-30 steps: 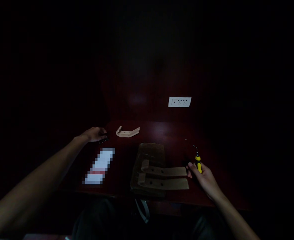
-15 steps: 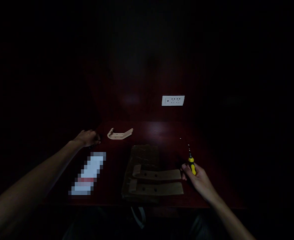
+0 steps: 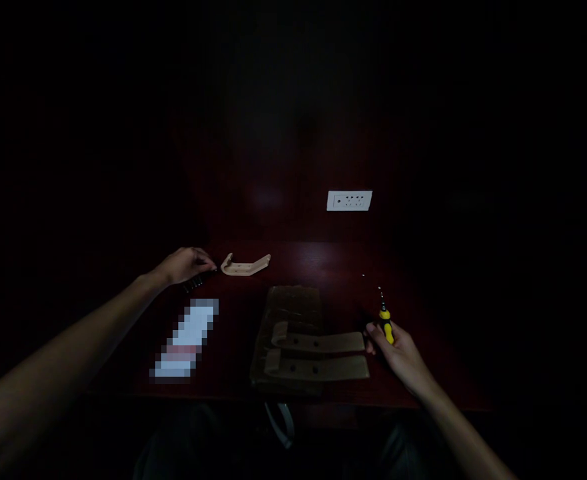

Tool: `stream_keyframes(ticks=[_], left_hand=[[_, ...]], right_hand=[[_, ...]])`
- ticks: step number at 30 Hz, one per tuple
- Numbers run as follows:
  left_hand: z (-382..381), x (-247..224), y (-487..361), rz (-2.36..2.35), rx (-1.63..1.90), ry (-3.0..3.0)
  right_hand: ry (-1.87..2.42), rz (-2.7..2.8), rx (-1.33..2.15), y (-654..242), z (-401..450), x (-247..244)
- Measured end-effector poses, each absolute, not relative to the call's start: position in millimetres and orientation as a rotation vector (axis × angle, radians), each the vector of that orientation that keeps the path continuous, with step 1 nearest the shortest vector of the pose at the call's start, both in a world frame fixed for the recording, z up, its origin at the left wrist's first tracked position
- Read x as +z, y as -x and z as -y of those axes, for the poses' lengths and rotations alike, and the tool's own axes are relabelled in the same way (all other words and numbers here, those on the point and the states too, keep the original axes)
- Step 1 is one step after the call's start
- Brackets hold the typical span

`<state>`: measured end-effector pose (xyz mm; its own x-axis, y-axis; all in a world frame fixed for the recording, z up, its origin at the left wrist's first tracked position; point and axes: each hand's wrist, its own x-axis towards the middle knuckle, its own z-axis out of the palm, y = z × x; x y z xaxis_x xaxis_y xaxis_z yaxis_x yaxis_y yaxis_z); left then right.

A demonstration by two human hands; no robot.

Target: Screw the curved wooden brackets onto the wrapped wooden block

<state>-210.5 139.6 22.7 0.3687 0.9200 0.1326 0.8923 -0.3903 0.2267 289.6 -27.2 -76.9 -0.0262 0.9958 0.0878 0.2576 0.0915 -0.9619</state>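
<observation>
My right hand (image 3: 397,350) is wrapped round a screwdriver (image 3: 386,327) with a yellow and black handle, its shaft pointing up and away. Left of it, two pale curved brackets (image 3: 340,367), each with two dark holes, lie side by side across a brown wrapped block (image 3: 293,303). My left hand (image 3: 188,265) hovers over the far left of the table with fingertips pinched together; whatever is in the pinch is too small to make out. Just below it lie several small dark, shiny pieces (image 3: 193,285), perhaps screws. Beyond its fingertips rests a third pale bracket (image 3: 246,268).
A blurred-out white sheet or packet (image 3: 188,340) lies on the left of the dark red table (image 3: 233,367). Two tiny light specks sit near the screwdriver tip. A white wall socket (image 3: 349,201) is behind. A pale strap (image 3: 280,427) hangs below the front edge.
My left hand has risen from the small dark pieces and shifted right, toward the third bracket, uncovering them. My right hand keeps the screwdriver in about the same pose. The view has shifted slightly.
</observation>
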Motion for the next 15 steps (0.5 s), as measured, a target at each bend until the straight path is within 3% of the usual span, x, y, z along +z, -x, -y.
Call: stream_keyframes(ticks=[4, 7, 15], left_hand=[[-111, 56, 165, -1.515, 0.748, -2.181], [-79, 78, 115, -1.328, 0.813, -2.13], [-16, 95, 22, -0.911, 0.734, -2.129]], right_hand=[[1.267, 1.384, 1.04, -291, 24, -80], [1.187, 1.332, 1.034, -294, 18, -64], [1.095, 1.702, 0.949, -271, 19, 57]])
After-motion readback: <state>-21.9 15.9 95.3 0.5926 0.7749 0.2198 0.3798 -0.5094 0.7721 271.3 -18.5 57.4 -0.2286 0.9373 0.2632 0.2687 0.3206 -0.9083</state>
